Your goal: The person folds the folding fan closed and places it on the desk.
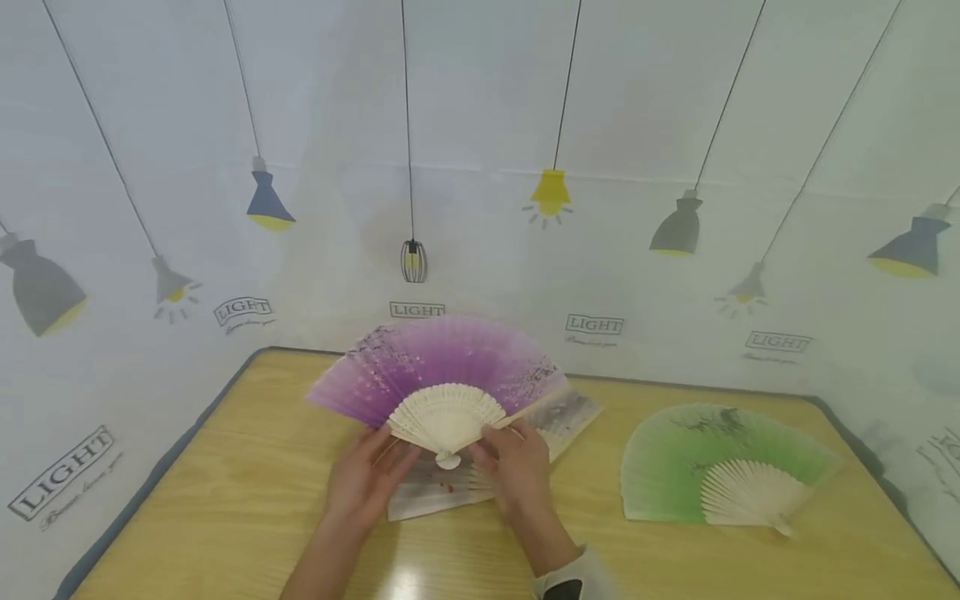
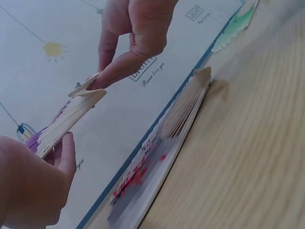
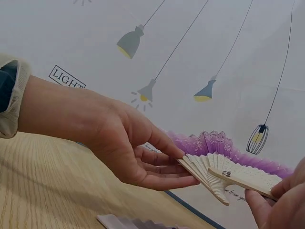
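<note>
Left hand [image 1: 365,473] and right hand [image 1: 522,467], fingers closed, pinch opposite edges of purple, pale-ribbed folding fan [image 1: 453,360] (spread wide), above grey-white folding fan [image 1: 422,498].

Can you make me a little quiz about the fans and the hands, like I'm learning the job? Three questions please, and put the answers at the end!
1. Pick one. What do the person's left hand and right hand hold together?
(a) a red kite
(b) an open purple folding fan with cream ribs
(c) a blue cup

2. True or false? An open green folding fan with pale ribs lies on the light wood-grain table, to the right of the purple one in the head view.

3. Count. How many fans are there, including the open greyish-white folding fan with red marks below the held one?

Key: 1. b; 2. True; 3. Three
</note>
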Action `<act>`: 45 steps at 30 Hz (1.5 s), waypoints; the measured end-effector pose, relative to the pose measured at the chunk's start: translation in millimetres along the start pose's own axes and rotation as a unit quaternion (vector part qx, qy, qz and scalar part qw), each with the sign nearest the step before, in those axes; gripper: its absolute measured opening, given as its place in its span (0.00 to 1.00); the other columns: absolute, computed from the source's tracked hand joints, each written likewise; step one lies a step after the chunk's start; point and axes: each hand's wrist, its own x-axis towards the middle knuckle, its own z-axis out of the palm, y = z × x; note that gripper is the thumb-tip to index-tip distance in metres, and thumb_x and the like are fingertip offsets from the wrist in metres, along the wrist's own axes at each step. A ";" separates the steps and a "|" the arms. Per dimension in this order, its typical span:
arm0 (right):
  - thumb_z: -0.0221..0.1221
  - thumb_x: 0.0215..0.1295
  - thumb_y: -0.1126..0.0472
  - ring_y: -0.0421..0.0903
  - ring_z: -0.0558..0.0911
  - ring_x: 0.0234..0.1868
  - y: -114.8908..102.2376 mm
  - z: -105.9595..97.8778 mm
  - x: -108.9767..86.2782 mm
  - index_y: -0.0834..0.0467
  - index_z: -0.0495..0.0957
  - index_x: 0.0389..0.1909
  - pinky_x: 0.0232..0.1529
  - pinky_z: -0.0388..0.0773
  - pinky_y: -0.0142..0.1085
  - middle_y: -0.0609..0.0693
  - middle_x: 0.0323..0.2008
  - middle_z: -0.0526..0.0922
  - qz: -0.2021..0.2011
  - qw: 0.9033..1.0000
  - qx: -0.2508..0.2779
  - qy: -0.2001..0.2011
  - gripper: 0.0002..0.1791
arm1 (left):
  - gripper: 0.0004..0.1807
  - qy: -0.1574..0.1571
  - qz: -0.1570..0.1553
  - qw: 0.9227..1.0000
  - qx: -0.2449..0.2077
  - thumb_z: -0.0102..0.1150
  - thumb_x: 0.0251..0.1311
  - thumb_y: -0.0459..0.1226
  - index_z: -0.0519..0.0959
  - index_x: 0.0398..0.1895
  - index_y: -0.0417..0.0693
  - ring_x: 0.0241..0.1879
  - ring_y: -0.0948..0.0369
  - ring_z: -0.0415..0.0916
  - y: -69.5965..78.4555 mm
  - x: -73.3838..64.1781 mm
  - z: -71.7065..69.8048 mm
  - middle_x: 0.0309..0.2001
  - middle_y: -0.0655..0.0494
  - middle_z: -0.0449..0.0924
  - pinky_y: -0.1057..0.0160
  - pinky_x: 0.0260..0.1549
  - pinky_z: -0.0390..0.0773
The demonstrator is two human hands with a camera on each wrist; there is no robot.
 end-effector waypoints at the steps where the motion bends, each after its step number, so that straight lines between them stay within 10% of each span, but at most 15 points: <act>1: 0.53 0.66 0.73 0.46 0.81 0.39 -1.7 -2.9 -0.1 0.73 0.67 0.52 0.47 0.82 0.39 0.60 0.42 0.76 -0.004 1.000 0.002 0.007 0.16 | 0.13 0.001 0.004 1.000 0.001 0.41 0.73 0.31 0.61 0.56 0.36 0.50 0.51 0.76 -2.1 0.9 3.4 0.49 0.45 0.74 0.50 0.57 0.73; 12: 0.53 0.66 0.74 0.48 0.82 0.42 -5.5 -27.9 0.1 0.69 0.66 0.58 0.47 0.82 0.39 0.63 0.47 0.76 -0.061 0.994 0.025 0.092 0.19 | 0.05 0.046 0.064 0.996 -0.031 0.46 0.68 0.24 0.66 0.33 0.37 0.35 0.53 0.82 -33.3 4.3 32.6 0.35 0.46 0.80 0.49 0.47 0.80; 45: 0.56 0.66 0.72 0.47 0.82 0.36 -1.7 -37.7 -4.0 0.68 0.68 0.55 0.43 0.83 0.42 0.57 0.34 0.77 -0.073 0.995 -0.041 0.055 0.17 | 0.13 0.054 0.111 0.987 0.104 0.52 0.65 0.25 0.71 0.51 0.26 0.31 0.55 0.82 -41.2 0.7 25.7 0.35 0.45 0.82 0.51 0.43 0.82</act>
